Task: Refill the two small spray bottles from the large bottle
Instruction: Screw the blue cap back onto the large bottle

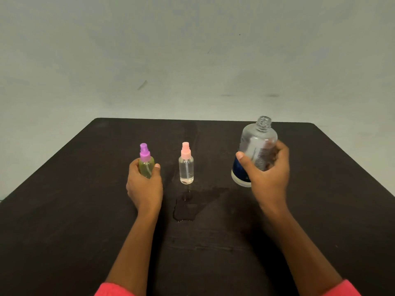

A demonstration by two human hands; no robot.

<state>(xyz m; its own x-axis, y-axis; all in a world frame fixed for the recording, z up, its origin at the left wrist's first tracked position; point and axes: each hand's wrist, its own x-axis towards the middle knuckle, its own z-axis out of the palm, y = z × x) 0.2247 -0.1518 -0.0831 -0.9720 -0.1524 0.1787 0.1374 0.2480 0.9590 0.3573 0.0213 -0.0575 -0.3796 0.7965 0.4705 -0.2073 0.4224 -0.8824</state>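
head view: large bottle (256, 144) is at the right of the table, clear-walled, with a dark blue band and a white base. its threaded neck is uncapped. it is tilted, neck leaning away and slightly right; whether the base touches the tabletop cannot be told. right hand (267, 174) grips it round the middle: thumb on the near left side, fingers curled round the far side and partly visible through the clear wall.

purple-capped spray bottle (146, 161) is left of centre, upright, with a yellow-green body and its spray cap fitted. left hand (144, 186) holds it round the lower body, fingers wrapped on the left and thumb pressed against the right side; the bottle's base is hidden by the hand.

pink-capped spray bottle (186, 167) stands upright on the table between the two hands, apart from both, with a clear body and its cap fitted. liquid level not readable.

puddle (186, 208) lies on the tabletop just in front of the pink-capped bottle, with a damp patch spreading towards the right.

table (64, 210) is dark and matt. wall (192, 50) behind it is pale grey-green with a few scuff marks. pink-red sleeves (113, 290) show at the bottom edge on both forearms.
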